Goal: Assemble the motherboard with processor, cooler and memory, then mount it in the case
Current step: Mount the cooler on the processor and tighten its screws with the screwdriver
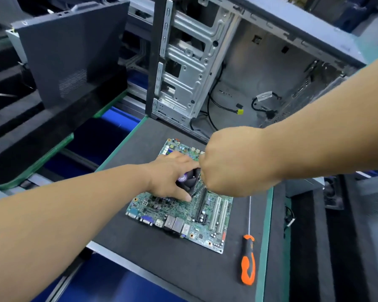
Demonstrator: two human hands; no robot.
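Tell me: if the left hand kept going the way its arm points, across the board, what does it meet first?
The left hand already grips the cooler on the motherboard. Going further right, it would most likely bump the right hand, which sits right against that cooler. Whether they already touch is unclear.

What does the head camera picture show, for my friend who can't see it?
Two hands, the left hand and right hand, work on a black cooler on a green motherboard. An orange screwdriver lies beside it; an open case waits behind.
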